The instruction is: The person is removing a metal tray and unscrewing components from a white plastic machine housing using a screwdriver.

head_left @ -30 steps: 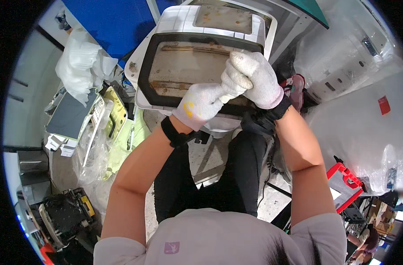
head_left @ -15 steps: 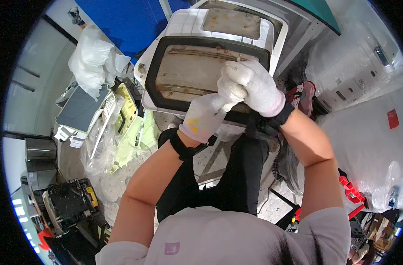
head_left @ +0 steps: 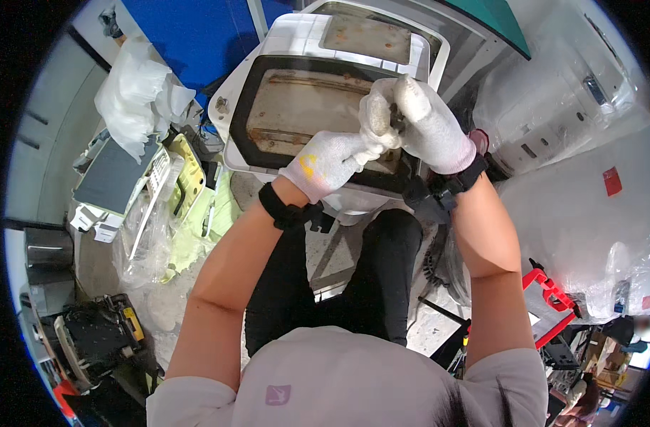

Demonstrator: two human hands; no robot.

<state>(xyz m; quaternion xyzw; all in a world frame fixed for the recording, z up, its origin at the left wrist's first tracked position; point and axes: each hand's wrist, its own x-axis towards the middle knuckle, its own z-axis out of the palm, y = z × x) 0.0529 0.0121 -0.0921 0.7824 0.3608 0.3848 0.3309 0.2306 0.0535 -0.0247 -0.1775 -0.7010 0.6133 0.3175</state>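
Small dark part [head_left: 394, 117], barely visible, sat clenched between 2 gloved hands, left hand [head_left: 330, 161] and right hand [head_left: 428, 127], above the white appliance's [head_left: 268, 71] near right corner.

The person is wearing a white knitted work glove on the left hand [head_left: 325, 162], its palm carrying a yellow mark, and a matching white glove, greyed with dirt at the fingertips, on the right hand [head_left: 424, 124]. Just below each glove cuff a black strap [head_left: 286, 211] is circling the wrist, the right one carrying a small black block. The forearms are showing bare below the straps. A light grey short-sleeved shirt [head_left: 325, 377] is covering the shoulders, with a small purple patch below its collar, and black trousers [head_left: 382, 285] are covering the legs above the shirt's hem.
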